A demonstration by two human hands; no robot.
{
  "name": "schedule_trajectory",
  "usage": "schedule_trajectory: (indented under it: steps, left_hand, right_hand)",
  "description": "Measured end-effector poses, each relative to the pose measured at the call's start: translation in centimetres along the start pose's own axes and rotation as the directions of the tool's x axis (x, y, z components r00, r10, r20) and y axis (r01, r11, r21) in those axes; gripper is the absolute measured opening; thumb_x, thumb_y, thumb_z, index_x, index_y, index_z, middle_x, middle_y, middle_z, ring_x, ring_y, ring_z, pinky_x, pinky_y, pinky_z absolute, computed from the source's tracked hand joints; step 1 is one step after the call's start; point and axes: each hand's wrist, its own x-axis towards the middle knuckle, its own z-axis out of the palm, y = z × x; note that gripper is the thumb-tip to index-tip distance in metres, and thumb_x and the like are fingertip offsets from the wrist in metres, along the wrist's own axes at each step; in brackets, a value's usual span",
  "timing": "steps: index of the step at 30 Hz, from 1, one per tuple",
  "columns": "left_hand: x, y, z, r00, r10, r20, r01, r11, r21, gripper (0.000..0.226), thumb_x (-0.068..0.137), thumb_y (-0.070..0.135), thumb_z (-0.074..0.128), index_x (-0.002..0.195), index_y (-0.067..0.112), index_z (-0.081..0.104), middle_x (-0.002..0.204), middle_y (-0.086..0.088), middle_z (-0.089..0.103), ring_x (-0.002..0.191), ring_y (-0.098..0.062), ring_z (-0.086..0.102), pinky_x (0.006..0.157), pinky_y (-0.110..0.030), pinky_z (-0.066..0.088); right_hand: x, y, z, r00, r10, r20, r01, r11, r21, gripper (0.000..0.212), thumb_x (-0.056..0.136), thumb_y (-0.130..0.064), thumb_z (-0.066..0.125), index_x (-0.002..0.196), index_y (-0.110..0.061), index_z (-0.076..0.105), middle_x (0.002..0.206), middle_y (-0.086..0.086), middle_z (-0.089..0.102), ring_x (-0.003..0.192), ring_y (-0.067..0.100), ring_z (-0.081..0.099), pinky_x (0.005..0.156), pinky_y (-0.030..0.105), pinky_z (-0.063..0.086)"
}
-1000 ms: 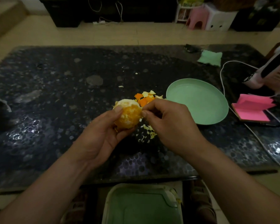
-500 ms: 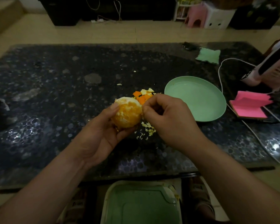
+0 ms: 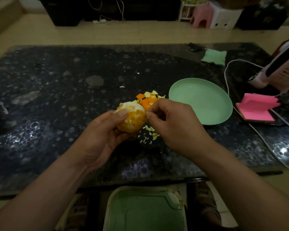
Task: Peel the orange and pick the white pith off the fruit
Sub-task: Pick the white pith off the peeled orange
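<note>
From the head view, your left hand (image 3: pixel 100 139) curls its fingers round the orange (image 3: pixel 133 118), held just above the table (image 3: pixel 57 97). Your right hand (image 3: pixel 172 124) has thumb and forefinger pinched together at the fruit's right side, apparently on white pith (image 3: pixel 126 105). Peeling looks done, with peel pieces (image 3: pixel 146 100) lying beyond. Pale patches show the picking is only partway.

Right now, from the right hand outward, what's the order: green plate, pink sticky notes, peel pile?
1. peel pile, just beyond the right hand.
2. green plate, to the hand's right.
3. pink sticky notes, farther right, past the plate.
</note>
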Motion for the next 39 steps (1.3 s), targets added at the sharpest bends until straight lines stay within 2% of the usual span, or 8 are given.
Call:
schedule_trajectory:
  steps: [10,13,16,23,27,33,37,39]
  left_hand:
    - [-0.7,0.7,0.8,0.995,-0.028,0.098,0.038,0.994,-0.105,0.041,0.081,0.039,0.074,0.114,0.016,0.083,0.134,-0.019,0.071,0.114,-0.027,0.073,0.085,-0.032,0.064]
    - [-0.7,1.0,0.6,0.989,-0.057,0.136,0.079,0.984,-0.161,0.051,0.079,0.04,0.084,0.123,0.014,0.079,0.139,-0.02,0.068,0.123,-0.035,0.069,0.086,-0.034,0.064]
    - [-0.7,1.1,0.2,0.985,-0.062,0.162,0.093,0.978,-0.189,0.081,0.066,0.044,0.097,0.136,0.011,0.07,0.142,-0.024,0.064,0.119,-0.038,0.07,0.085,-0.036,0.064]
    - [-0.8,1.3,-0.3,0.974,-0.08,0.213,0.134,0.959,-0.251,0.086,0.083,0.047,0.083,0.151,0.007,0.052,0.149,-0.032,0.056,0.109,-0.037,0.073,0.082,-0.033,0.064]
    - [-0.7,1.3,-0.1,0.987,-0.107,0.123,0.136,0.957,-0.258,0.063,0.097,0.046,0.059,0.145,0.006,0.059,0.139,-0.026,0.065,0.1,-0.033,0.074,0.076,-0.03,0.065]
    - [0.1,0.7,-0.6,0.984,-0.15,-0.094,0.125,0.966,-0.228,0.054,0.095,0.039,0.069,0.138,0.008,0.064,0.135,-0.023,0.069,0.113,-0.039,0.073,0.078,-0.035,0.066]
    - [0.0,0.9,-0.5,0.984,-0.139,-0.114,0.11,0.966,-0.234,0.053,0.094,0.038,0.07,0.138,0.009,0.064,0.134,-0.022,0.069,0.114,-0.04,0.073,0.075,-0.035,0.065]
    - [0.0,0.9,-0.3,0.984,-0.138,-0.113,0.109,0.967,-0.23,0.055,0.092,0.038,0.071,0.138,0.01,0.063,0.136,-0.022,0.068,0.115,-0.041,0.073,0.074,-0.034,0.064]
  right_hand:
    - [0.0,0.1,0.0,0.997,0.006,-0.081,0.001,0.997,0.081,0.01,0.091,-0.018,0.073,0.084,-0.024,0.069,0.072,-0.011,0.066,0.067,0.009,0.062,0.059,0.02,0.048]
    - [0.0,0.3,-0.2,0.996,0.018,-0.082,-0.009,0.994,0.107,0.01,0.094,-0.017,0.071,0.084,-0.022,0.07,0.072,-0.01,0.066,0.067,0.008,0.061,0.059,0.019,0.048]
    - [0.1,0.4,-0.1,0.996,0.028,-0.08,-0.02,0.995,0.1,0.01,0.094,-0.018,0.071,0.085,-0.022,0.069,0.071,-0.011,0.065,0.066,0.007,0.061,0.06,0.019,0.048]
    - [0.6,1.1,0.0,0.994,0.061,-0.088,-0.059,0.998,0.018,0.007,0.095,-0.023,0.07,0.088,-0.024,0.069,0.076,-0.01,0.068,0.072,0.006,0.064,0.062,0.02,0.051]
    - [1.4,2.2,0.6,0.994,0.094,-0.047,-0.097,0.993,-0.066,0.008,0.101,-0.027,0.066,0.094,-0.027,0.072,0.083,-0.013,0.07,0.076,0.001,0.063,0.063,0.017,0.047]
    - [2.5,4.2,1.6,0.95,0.213,0.227,-0.119,0.923,-0.365,0.033,0.109,-0.018,0.051,0.135,-0.023,0.07,0.127,0.005,0.073,0.115,0.025,0.066,0.098,0.039,0.054]
    - [2.6,4.4,2.0,0.969,0.212,0.123,-0.152,0.915,-0.374,0.01,0.104,-0.032,0.062,0.1,-0.022,0.065,0.089,-0.001,0.07,0.081,0.018,0.064,0.07,0.039,0.054]
    - [2.5,4.4,2.3,0.977,0.189,0.101,-0.124,0.882,-0.455,0.029,0.099,-0.048,0.066,0.087,-0.022,0.065,0.077,-0.004,0.063,0.073,0.017,0.059,0.06,0.034,0.044]
